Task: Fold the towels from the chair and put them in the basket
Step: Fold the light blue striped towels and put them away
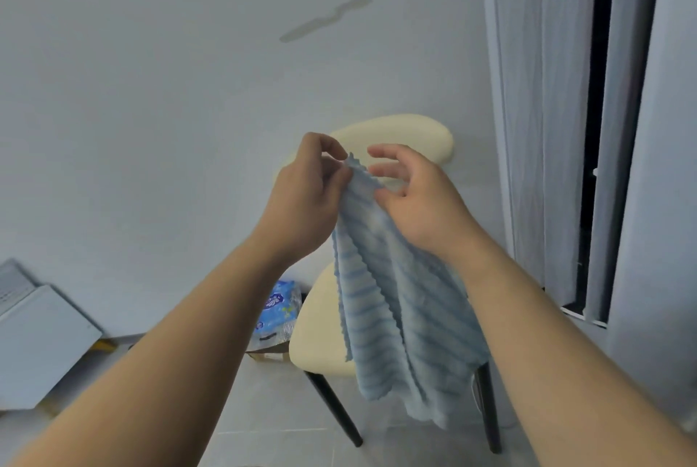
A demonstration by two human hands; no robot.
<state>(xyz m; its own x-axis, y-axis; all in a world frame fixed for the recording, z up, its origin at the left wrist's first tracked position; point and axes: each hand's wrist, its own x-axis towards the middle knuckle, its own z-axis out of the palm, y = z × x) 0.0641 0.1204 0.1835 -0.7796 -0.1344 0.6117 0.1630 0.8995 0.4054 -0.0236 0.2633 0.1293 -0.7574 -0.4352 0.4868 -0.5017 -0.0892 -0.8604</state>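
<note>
A light blue ribbed towel (396, 300) hangs in the air in front of a cream chair (320, 330) with black legs. My left hand (305, 202) pinches the towel's top corner between thumb and fingers. My right hand (418, 195) is just beside it, thumb against the towel's upper edge while its fingers are spread and loosely curled above the cloth. The towel drapes down over the chair seat and hides most of it. No basket is in view.
A blue and white plastic pack (279, 312) sits on a cardboard box on the floor left of the chair. White flat boards (41, 338) lean at the far left. Grey curtains (543, 108) and a dark window gap are at the right. The floor is tiled.
</note>
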